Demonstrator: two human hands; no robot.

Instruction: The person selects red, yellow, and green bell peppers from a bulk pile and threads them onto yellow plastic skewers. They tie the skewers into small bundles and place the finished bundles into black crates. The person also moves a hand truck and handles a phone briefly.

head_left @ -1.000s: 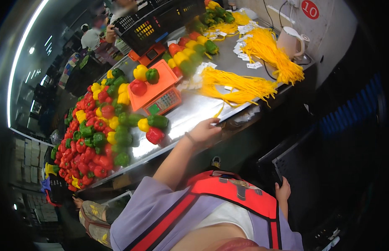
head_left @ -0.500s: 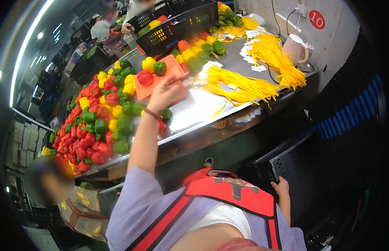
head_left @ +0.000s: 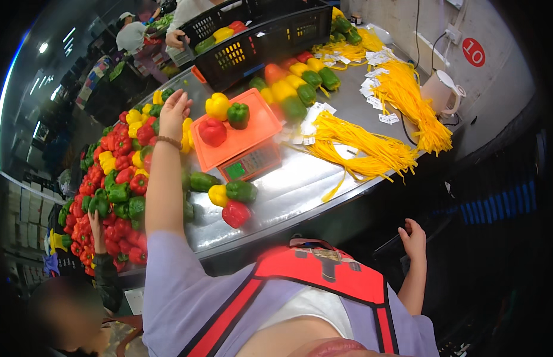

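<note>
My left hand (head_left: 176, 110) reaches over the far edge of a heap of red, yellow and green bell peppers (head_left: 118, 187), fingers extended and nothing visible in them. Beside it stands an orange scale (head_left: 250, 166) with an orange tray (head_left: 220, 149) on top. The tray holds a yellow pepper (head_left: 217, 106), a green pepper (head_left: 238, 115) and a red pepper (head_left: 212, 132). In front of the scale lie a yellow pepper (head_left: 217, 195), a green pepper (head_left: 241, 191) and a red pepper (head_left: 236, 214). My right hand (head_left: 414, 237) hangs in the air away from the table, fingers loosely bent, holding nothing.
Behind the scale, a black crate (head_left: 270, 50) contains peppers, with a person's hand (head_left: 177, 39) at its end. Grouped peppers (head_left: 294, 83) and bundles of yellow strips (head_left: 359, 143) with white tags lie rightward, near a kettle (head_left: 440, 92). A co-worker's hand (head_left: 96, 229) touches the heap.
My left hand has moved from over the scale leftward to the pepper heap. My right hand has come up off a dark edge. A co-worker's hand now reaches into the heap.
</note>
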